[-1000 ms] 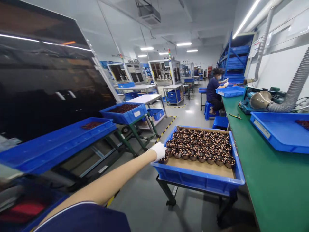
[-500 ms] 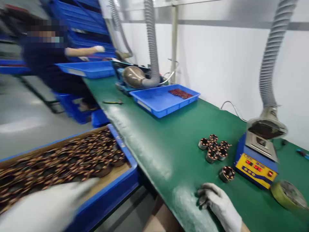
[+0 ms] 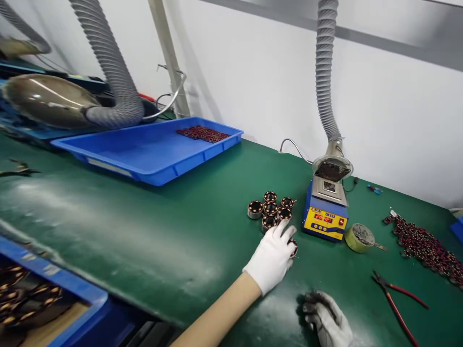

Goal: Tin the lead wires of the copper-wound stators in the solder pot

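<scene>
My left hand (image 3: 273, 255), in a white glove, reaches over the table with its fingers apart. Its fingertips lie over a single ring-shaped wound stator core (image 3: 293, 247), which they partly cover. Right behind the hand stands a cluster of several similar stator cores (image 3: 270, 208) with copper windings. At the bottom right, my right hand (image 3: 325, 315) rests on the table, its fingers curled in and the glove's fingertips blackened. Nothing shows in it.
A blue-and-yellow solder pot (image 3: 324, 221) sits under an extraction hose (image 3: 327, 72). Right of it are a round yellow-green tin (image 3: 359, 238), red-handled cutters (image 3: 388, 286) and a pile of small wound parts (image 3: 427, 246). A blue tray (image 3: 144, 154) stands left; a blue crate (image 3: 77, 294) is below.
My left hand has moved from above the crate of stator cores to the single core on the table. The view has swung right. My right hand stays on the table, still curled.
</scene>
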A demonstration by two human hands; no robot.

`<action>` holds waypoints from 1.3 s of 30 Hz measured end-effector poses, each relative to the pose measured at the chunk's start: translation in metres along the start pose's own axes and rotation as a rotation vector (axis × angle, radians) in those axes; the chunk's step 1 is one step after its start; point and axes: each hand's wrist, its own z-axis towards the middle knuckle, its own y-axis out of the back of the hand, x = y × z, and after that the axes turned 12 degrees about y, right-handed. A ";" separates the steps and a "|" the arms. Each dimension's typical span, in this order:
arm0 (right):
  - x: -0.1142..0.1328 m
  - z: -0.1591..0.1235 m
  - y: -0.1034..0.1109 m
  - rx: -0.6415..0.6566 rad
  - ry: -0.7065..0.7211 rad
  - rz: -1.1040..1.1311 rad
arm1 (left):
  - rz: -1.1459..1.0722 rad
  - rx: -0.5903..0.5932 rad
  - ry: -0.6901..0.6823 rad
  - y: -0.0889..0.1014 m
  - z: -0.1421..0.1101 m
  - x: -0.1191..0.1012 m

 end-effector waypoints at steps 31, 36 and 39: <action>0.009 -0.026 -0.036 0.361 -0.440 0.413 | -0.981 0.312 0.312 -0.005 -0.079 -0.025; 0.005 -0.020 -0.030 0.333 -0.524 0.558 | -0.995 0.380 0.361 -0.022 -0.094 -0.024; 0.005 -0.018 -0.030 0.296 -0.550 0.577 | -1.001 0.296 0.350 -0.021 -0.084 -0.025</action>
